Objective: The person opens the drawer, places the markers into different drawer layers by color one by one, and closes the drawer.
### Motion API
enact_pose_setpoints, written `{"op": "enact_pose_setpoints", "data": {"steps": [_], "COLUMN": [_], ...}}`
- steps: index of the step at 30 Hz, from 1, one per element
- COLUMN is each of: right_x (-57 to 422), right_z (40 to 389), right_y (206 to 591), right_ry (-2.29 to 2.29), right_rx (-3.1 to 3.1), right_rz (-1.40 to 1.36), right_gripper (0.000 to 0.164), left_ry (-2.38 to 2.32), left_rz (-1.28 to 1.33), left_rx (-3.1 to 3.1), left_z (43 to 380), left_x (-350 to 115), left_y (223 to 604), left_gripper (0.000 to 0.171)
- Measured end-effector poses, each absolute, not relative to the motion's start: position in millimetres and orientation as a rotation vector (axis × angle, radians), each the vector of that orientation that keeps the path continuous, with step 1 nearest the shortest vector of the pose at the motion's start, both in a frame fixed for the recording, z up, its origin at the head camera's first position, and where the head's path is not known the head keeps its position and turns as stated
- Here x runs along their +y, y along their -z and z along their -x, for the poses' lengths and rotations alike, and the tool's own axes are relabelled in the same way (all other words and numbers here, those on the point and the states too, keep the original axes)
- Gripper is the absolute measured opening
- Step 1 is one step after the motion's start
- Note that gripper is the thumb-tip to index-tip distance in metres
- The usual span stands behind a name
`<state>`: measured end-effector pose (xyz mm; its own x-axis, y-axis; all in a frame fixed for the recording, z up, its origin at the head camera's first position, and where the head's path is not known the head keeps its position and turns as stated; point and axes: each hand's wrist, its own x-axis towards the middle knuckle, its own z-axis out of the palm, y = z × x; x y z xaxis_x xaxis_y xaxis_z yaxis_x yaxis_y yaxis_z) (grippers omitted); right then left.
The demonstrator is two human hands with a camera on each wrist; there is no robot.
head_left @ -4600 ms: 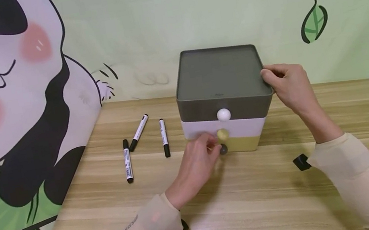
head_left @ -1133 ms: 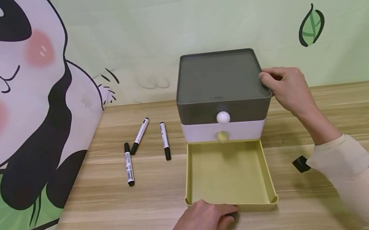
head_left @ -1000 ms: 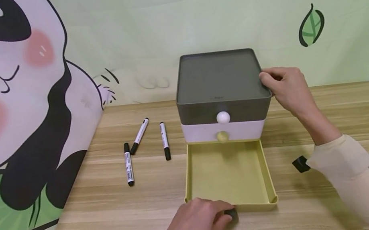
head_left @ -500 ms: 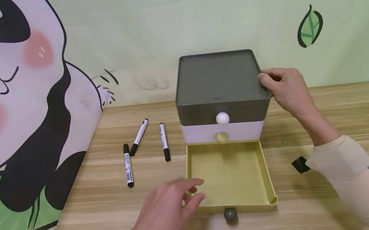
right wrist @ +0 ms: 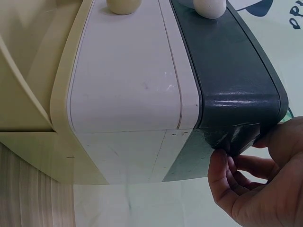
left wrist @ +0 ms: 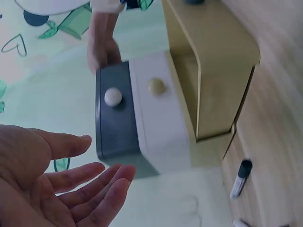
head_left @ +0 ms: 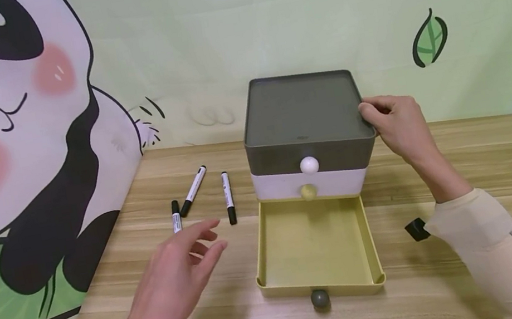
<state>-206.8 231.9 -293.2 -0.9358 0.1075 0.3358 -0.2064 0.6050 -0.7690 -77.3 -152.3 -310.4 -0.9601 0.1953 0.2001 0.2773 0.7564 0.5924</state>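
Observation:
A desktop drawer box (head_left: 303, 106) with grey, white and yellow tiers stands on the table. Its yellow bottom drawer (head_left: 315, 245) is pulled out, with nothing lying in it and a grey knob (head_left: 320, 299) in front. At the box's right side, my right hand (head_left: 403, 126) pinches the grey top's rim, thumb above and fingers against the side wall. My left hand (head_left: 173, 269) hovers left of the drawer, fingers loosely spread and holding nothing. It partly covers one marker (head_left: 176, 218); two more markers, one slanted (head_left: 194, 190) and one upright in view (head_left: 228, 198), lie just beyond.
The wooden table (head_left: 489, 154) meets a green backdrop (head_left: 378, 9) behind the box, with a panda picture (head_left: 80, 172) along the left. A small black piece (head_left: 417, 229) shows beside the right cuff, and a white knob (head_left: 309, 165) juts from the grey tier.
Earlier my left hand was at the grey knob and pulled the yellow drawer out. It has since let go and moved left toward the markers. My right hand has kept its place.

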Motion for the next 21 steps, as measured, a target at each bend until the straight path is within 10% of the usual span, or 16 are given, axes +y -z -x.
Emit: {"op": "enact_pose_setpoints", "data": {"steps": [21], "right_x": [231], "right_z": [204], "right_y": [292], "right_ry": [-1.259], "right_rx": [-2.481], "right_rz": [-0.082], "right_gripper": [0.043], "left_ry": [0.999], "left_rz": [0.13], "left_rx": [-2.699], "left_z": [125], "left_x": [-209], "left_y": [337], "left_gripper": [0.036]}}
